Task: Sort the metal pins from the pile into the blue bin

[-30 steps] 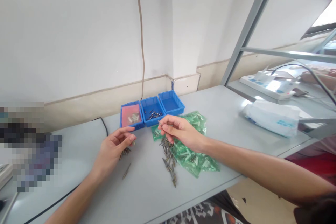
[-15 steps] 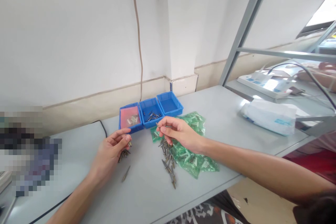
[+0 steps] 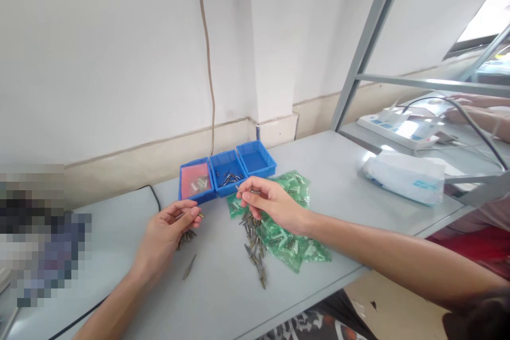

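Observation:
My left hand (image 3: 173, 228) pinches a small metal pin, whose brass-coloured tip (image 3: 201, 215) sticks out past the thumb. Partly behind that hand lies a small heap of dark metal pins (image 3: 186, 238). A pair of pointed tweezers (image 3: 190, 267) rests on the table nearby. My right hand (image 3: 271, 203) has thumb and forefinger closed on another small metal pin (image 3: 238, 188). Below the right hand a pile of loose metal pins (image 3: 252, 234) spreads toward the table's front edge, beside green plastic bags (image 3: 292, 247) holding more pieces.
Three blue bins stand in a row: the left bin (image 3: 180, 180) has a pink sheet and a clear bag, the middle bin (image 3: 225, 158) several pins. A white plastic packet (image 3: 406, 178) lies at right, near a metal frame (image 3: 364, 48). Another person's arm (image 3: 474, 117) shows beyond.
The pin in my left hand has turned, its brass tip now pointing right instead of downward. My right hand stays in nearly the same place, still pinching its pin.

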### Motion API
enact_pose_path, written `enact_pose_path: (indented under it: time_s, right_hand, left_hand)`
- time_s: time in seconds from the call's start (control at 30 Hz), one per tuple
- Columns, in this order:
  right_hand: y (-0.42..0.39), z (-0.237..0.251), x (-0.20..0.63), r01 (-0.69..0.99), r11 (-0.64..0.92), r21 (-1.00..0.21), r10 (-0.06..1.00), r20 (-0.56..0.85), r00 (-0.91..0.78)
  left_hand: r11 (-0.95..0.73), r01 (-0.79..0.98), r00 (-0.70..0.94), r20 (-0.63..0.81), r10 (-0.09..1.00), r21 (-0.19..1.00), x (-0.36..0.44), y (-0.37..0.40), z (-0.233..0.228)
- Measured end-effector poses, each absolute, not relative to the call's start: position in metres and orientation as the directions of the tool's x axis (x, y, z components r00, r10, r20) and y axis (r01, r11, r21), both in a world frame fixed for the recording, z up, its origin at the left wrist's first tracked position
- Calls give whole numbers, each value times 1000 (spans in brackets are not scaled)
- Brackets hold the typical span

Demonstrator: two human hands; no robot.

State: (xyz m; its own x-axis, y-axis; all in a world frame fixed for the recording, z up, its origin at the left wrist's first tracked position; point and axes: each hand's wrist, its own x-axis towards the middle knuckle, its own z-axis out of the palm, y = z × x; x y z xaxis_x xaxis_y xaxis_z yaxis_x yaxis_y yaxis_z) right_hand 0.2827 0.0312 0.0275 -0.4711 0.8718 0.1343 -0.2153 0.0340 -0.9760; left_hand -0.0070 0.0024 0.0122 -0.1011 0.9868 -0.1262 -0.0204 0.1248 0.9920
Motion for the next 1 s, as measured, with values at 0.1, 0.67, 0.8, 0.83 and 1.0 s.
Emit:
enact_pose_path:
  time_s: [0.1,0.67,0.8,0.83,1.0]
  right_hand:
    - [30,29,283,-208,45,-977,868,141,-476]
    - [30,28,281,-176,76,-982,859,154,-489]
    - [31,26,281,-177,77,-981,858,155,-489]
    - [31,26,281,-177,73,-981,859,152,-489]
    - [30,26,281,-172,70,-983,861,147,-487]
  left_hand:
    - [120,-11,-90,-121,989,993,-8,2,12]
    - [-8,299,-58,27,998,954,0,-7,17]
    - [1,331,-65,22,998,944,0,-6,16]
    - [-2,335,-70,27,997,942,0,-6,16]
    - [-25,324,-66,49,997,946,-1,-3,12]
